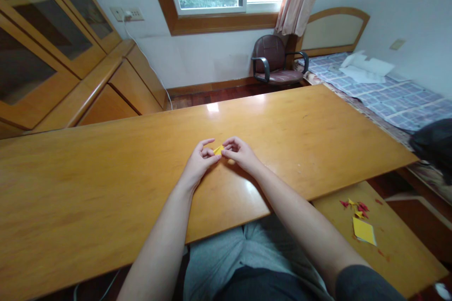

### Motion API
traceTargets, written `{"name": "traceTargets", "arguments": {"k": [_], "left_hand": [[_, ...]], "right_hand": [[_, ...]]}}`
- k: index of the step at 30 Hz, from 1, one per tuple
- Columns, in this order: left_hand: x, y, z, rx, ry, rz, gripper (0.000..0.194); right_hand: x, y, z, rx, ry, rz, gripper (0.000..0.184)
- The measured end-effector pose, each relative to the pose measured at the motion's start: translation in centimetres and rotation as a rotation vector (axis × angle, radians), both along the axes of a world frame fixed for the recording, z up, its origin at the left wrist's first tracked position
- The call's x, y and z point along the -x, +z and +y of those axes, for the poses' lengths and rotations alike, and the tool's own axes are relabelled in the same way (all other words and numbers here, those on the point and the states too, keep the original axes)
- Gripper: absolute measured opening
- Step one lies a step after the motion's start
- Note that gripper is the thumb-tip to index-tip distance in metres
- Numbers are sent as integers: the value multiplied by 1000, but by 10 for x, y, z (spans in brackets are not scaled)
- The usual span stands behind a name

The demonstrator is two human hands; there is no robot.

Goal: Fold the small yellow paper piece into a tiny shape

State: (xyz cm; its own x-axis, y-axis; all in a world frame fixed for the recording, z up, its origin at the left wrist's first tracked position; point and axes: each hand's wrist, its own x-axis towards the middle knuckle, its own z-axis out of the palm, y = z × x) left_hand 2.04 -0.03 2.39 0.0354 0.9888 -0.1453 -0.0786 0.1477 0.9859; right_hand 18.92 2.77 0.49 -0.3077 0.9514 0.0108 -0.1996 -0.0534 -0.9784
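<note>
A small folded piece of yellow paper [218,150] sits between my two hands just above the wooden table [106,174], near its middle. My left hand [199,162] pinches the paper's left side with thumb and fingers curled. My right hand [240,153] pinches the right side, fingers bent over it. Both forearms reach in from the near edge. Most of the paper is hidden by my fingertips.
A lower wooden surface [395,244] at the right holds a yellow paper sheet [364,231] and several small red and yellow folded pieces [356,207]. Beyond the table stand a brown chair [273,59], a bed [388,89], wooden cabinets [52,56] at left.
</note>
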Motion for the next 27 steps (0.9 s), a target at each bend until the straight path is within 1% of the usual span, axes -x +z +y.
{"name": "traceTargets", "arguments": {"k": [5, 11, 16, 27], "left_hand": [[0, -1, 1, -12, -5, 10, 70], [-2, 1, 0, -1, 3, 32, 71], [-3, 2, 0, 2, -2, 30, 68], [-1, 2, -1, 16, -13, -3, 71]], "right_hand": [[0, 0, 1, 5, -6, -11, 32], [-1, -1, 1, 6, -14, -8, 34], [1, -1, 1, 19, 4, 10, 33], [-1, 1, 0, 49, 18, 47, 36]]}}
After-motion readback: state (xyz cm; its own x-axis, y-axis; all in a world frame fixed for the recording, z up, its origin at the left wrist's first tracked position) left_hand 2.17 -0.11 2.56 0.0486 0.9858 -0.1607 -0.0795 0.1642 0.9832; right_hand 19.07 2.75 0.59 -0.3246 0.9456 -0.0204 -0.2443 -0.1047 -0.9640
